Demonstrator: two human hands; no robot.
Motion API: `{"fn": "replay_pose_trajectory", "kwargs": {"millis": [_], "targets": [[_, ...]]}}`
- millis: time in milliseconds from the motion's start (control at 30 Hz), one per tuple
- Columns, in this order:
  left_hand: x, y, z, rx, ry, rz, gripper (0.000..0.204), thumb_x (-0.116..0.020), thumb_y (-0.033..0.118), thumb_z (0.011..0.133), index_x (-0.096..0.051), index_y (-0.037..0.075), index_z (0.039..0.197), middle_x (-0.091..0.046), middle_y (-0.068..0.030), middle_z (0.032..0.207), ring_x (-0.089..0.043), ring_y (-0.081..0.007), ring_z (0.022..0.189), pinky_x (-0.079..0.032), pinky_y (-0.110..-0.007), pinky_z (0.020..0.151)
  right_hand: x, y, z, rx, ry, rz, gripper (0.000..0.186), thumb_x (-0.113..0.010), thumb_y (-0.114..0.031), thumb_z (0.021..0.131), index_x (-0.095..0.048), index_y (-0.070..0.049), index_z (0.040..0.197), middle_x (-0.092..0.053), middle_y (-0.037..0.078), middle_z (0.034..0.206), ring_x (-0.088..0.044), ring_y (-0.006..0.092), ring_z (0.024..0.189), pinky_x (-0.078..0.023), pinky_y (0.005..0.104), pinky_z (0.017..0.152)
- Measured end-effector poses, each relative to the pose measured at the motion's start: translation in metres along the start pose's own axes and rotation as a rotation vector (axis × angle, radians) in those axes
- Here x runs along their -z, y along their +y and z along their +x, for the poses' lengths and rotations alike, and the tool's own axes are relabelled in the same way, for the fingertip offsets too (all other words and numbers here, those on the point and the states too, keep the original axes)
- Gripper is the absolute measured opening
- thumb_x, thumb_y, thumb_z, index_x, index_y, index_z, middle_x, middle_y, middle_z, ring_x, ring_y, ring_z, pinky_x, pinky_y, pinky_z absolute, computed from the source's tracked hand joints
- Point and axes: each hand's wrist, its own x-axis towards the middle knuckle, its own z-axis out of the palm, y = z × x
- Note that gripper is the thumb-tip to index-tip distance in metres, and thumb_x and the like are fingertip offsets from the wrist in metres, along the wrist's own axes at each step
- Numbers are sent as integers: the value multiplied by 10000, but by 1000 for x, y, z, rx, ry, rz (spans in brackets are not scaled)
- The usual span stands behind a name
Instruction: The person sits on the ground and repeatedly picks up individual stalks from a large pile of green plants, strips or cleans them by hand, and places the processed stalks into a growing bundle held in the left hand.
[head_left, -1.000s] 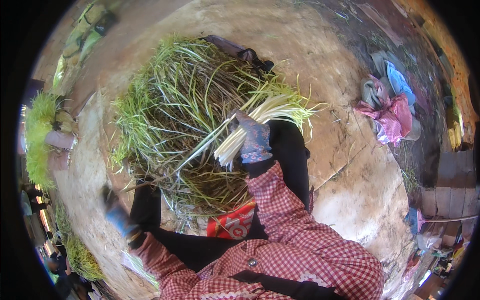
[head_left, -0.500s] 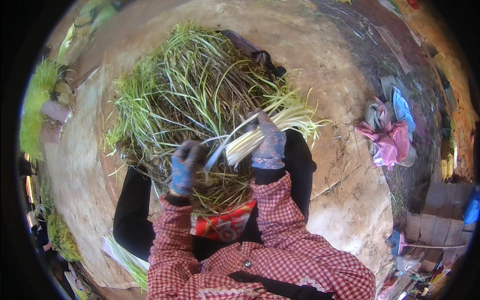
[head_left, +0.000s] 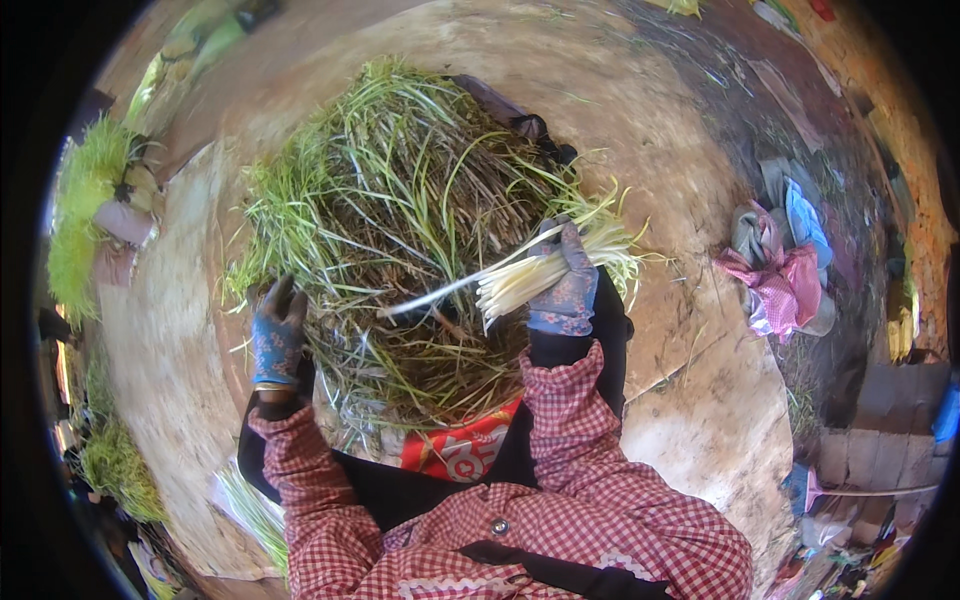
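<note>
My right hand [head_left: 564, 290], in a grey glove with a blue flowered cuff, is closed round a bunch of pale chive-like stalks [head_left: 510, 284]. The white cut ends point left and the yellow-green tips fan out to the right. One long stalk sticks out of the bunch further left than the others. At the left edge of a big heap of green and brown stalks [head_left: 400, 190] is my left hand [head_left: 279, 335], gloved alike. Its fingers stretch out with nothing visible between them. The heap lies in front of me, between my black-clad legs.
A red printed sack [head_left: 462, 445] shows under the heap's near edge. Pale stalks [head_left: 252, 520] lie at the lower left. To the right are bundled pink and blue cloths [head_left: 785, 270] and a broom [head_left: 812, 490]. A person [head_left: 125, 215] with green stalks sits at the far left.
My left hand has moved away from the bunch, left to the heap's edge, and its fingers have straightened. My right hand keeps the bunch, from which one long stalk now juts left.
</note>
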Motion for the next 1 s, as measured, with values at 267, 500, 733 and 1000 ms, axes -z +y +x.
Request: {"fn": "replay_pose_trajectory", "kwargs": {"millis": [267, 500, 733, 1000], "targets": [[-128, 76, -34, -38, -541, -446, 215, -670, 106, 859, -660, -6, 1042, -663, -73, 913, -628, -144, 798, -504, -263, 733, -3, -2, 4, -58, -83, 14, 193, -644, -124, 881, -602, -13, 1034, -637, 106, 892, -573, 141, 694, -491, 250, 605], [-142, 85, -45, -38, -16, -479, 213, -618, 69, 853, -671, -19, 1039, -674, -88, 821, -628, -140, 735, -513, -291, 667, -2, 27, -1, -175, -153, -252, 320, -674, -21, 829, -511, -107, 1091, -548, 49, 807, -571, 194, 658, -487, 322, 561], [-152, 91, -42, -289, -174, -443, 205, -696, 100, 829, -685, 26, 1020, -670, -95, 899, -641, -154, 813, -512, -295, 727, 0, 18, -9, -216, -157, -635, 265, -677, -178, 846, -588, 1, 1020, -649, 148, 914, -604, 186, 764, -505, 306, 647], [-82, 39, -73, -307, -4, 51, 104, -736, 89, 775, -718, 66, 875, -657, -85, 784, -644, -229, 706, -506, -313, 634, 4, 12, -7, -251, -256, -265, 188, -663, -145, 879, -580, -4, 971, -630, 142, 937, -542, 137, 689, -470, 241, 621]]}}
